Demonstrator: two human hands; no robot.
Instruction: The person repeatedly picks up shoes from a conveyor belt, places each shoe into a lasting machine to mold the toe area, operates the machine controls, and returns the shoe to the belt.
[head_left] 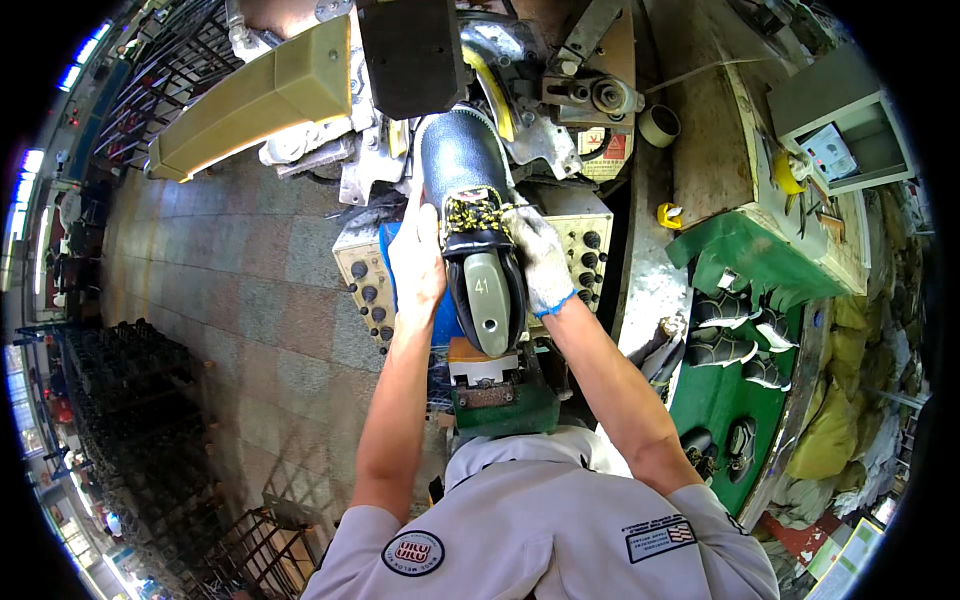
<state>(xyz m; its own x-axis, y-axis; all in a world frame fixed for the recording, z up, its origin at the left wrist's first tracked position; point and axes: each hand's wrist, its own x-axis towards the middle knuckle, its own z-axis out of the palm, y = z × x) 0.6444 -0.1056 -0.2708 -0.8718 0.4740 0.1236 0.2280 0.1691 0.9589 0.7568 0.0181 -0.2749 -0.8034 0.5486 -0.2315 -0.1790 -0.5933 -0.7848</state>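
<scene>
A black shoe upper [464, 152] with yellow-and-black laces sits on a grey-green shoe last [484, 290], its toe pointing away from me into a machine [540, 110]. My bare left hand [418, 260] presses along the shoe's left side, its fingers partly hidden by the shoe. On the right side, my right hand [540, 255], in a white knitted glove with a blue cuff, grips the upper beside the laces. The heel end of the last rests just above a small support [484, 370] close to my body. A dark block [410, 60] of the machine overhangs the toe.
Control boxes with black knobs [590, 260] flank the shoe. A yellowish curved cover [255, 95] juts out at upper left. To the right, several shoe uppers [722, 350] lie on a green shelf [700, 400], below a worktable [720, 150]. Dark racks [140, 400] stand at left.
</scene>
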